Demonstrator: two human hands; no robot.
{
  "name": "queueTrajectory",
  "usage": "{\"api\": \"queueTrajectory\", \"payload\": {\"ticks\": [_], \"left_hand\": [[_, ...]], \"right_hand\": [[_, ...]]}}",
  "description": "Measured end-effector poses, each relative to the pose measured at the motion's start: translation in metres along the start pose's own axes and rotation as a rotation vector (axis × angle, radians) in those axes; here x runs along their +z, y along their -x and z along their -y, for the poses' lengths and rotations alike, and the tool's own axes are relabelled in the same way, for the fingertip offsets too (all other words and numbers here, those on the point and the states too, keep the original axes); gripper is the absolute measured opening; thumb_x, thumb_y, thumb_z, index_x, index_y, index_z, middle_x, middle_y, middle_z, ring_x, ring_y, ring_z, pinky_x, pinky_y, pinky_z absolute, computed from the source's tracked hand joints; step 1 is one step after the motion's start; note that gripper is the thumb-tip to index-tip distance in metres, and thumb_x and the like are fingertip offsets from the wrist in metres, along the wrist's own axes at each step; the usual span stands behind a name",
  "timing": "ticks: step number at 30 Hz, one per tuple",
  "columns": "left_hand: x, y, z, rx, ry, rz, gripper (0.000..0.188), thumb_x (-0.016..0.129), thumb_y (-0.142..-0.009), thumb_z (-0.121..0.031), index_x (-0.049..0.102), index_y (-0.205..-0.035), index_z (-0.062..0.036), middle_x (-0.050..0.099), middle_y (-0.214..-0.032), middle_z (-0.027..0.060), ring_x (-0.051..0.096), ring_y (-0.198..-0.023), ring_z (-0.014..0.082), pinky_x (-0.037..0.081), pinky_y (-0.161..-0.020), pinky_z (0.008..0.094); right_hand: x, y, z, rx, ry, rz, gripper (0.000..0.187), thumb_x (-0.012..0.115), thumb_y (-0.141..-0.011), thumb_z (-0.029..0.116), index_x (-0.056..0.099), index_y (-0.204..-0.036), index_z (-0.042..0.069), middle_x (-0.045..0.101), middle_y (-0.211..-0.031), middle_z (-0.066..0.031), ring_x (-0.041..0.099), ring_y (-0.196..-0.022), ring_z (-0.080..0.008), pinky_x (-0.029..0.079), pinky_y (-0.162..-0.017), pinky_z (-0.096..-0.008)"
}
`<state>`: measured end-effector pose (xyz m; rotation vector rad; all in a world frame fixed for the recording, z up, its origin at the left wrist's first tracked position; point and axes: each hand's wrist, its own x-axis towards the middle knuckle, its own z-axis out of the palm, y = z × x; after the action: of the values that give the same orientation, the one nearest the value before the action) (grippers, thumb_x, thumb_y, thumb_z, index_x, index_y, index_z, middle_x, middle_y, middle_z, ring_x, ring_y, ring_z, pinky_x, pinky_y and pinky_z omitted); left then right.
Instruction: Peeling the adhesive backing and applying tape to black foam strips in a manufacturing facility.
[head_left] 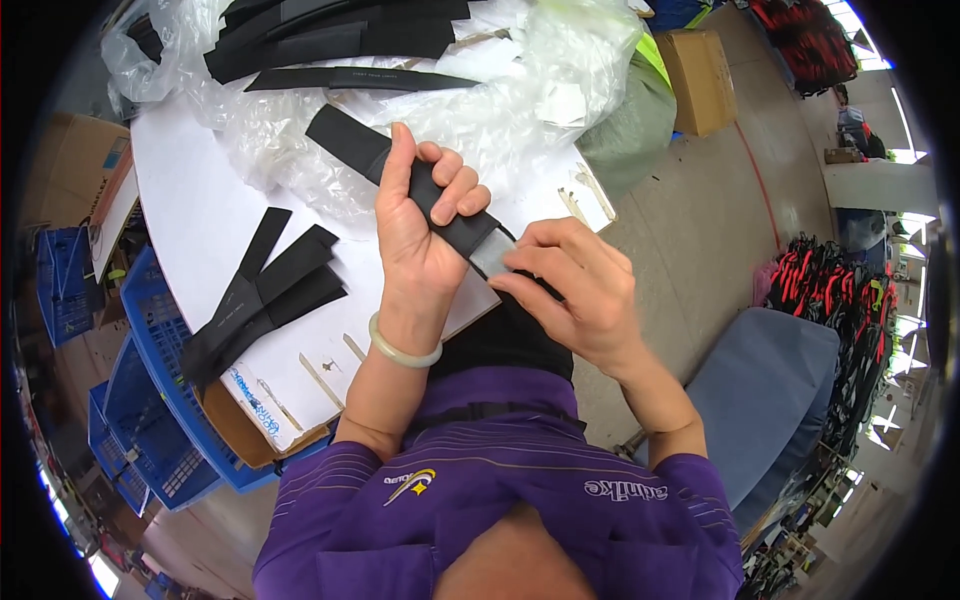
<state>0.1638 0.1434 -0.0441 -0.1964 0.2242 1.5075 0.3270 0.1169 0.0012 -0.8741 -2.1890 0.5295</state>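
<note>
A flat black fabric strap [345, 138] slants across the middle, over the near part of the table. My left hand [418, 235], with a pale bangle on the wrist, is closed around it, thumb up and fingers curled over. At the strap's lower end a light grey patch [492, 252] shows. My right hand [585, 285] pinches that end beside the patch; its fingertips partly hide what they grip. Several similar black straps [265, 290] lie crossed in a pile to the left, and a bigger stack [340, 40] rests at the far side with one single strap [360, 79] before it.
Crumpled clear plastic [270, 150] covers much of the white tabletop [175, 190]. Blue plastic crates [165, 365] stand at the left below the table edge. To the right are a cardboard box [700, 80], a grey-green sack [630, 135] and a blue-grey covered bulk [770, 395] on the floor.
</note>
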Motion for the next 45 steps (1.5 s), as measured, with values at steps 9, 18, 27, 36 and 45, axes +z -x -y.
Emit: {"api": "queueTrajectory", "payload": {"ticks": [9,18,27,36,45], "left_hand": [[-0.012,0.013,-0.002,0.007,0.027,-0.034,0.033,0.060,-0.094,-0.038,0.055,-0.078,-0.0090,0.045,-0.065,0.0009,0.035,-0.045,0.0089,0.035,-0.048,0.0250],[-0.020,0.019,0.003,0.022,-0.010,-0.021,0.035,0.059,-0.095,-0.039,0.055,-0.079,-0.0083,0.044,-0.064,0.0011,0.036,-0.045,0.0087,0.035,-0.047,0.0252],[-0.018,0.021,0.004,0.052,-0.051,0.056,0.033,0.056,-0.096,-0.038,0.057,-0.082,-0.0084,0.046,-0.065,0.0013,0.036,-0.044,0.0083,0.035,-0.047,0.0252],[-0.024,0.020,0.006,0.026,-0.093,0.015,0.032,0.054,-0.098,-0.036,0.055,-0.082,-0.0079,0.047,-0.066,0.0016,0.035,-0.043,0.0081,0.035,-0.044,0.0243],[-0.021,0.025,0.002,0.052,0.011,0.078,0.037,0.049,-0.100,-0.037,0.053,-0.089,-0.0025,0.044,-0.069,0.0031,0.034,-0.044,0.0084,0.036,-0.044,0.0243]], "right_hand": [[0.028,0.010,-0.010,-0.121,-0.116,-0.184,0.017,0.080,-0.067,0.000,0.067,-0.078,0.001,0.063,-0.082,-0.0093,0.061,-0.063,-0.0163,0.048,-0.051,-0.0266],[0.046,0.022,-0.019,-0.078,-0.159,-0.220,0.021,0.078,-0.067,0.001,0.070,-0.086,0.002,0.059,-0.084,-0.0071,0.059,-0.068,-0.0187,0.048,-0.054,-0.0281],[0.054,0.027,-0.019,0.003,-0.168,-0.193,0.024,0.079,-0.068,0.000,0.073,-0.091,0.003,0.057,-0.082,-0.0064,0.056,-0.066,-0.0155,0.047,-0.057,-0.0271],[0.069,0.023,-0.013,0.196,-0.312,-0.288,0.020,0.078,-0.065,-0.003,0.073,-0.084,0.004,0.056,-0.078,-0.0055,0.056,-0.069,-0.0177,0.047,-0.059,-0.0289],[0.050,0.037,-0.012,0.060,-0.099,0.029,0.044,0.078,-0.071,0.033,0.070,-0.110,0.016,0.058,-0.090,-0.0061,0.055,-0.067,-0.0188,0.045,-0.064,-0.0319]]}}
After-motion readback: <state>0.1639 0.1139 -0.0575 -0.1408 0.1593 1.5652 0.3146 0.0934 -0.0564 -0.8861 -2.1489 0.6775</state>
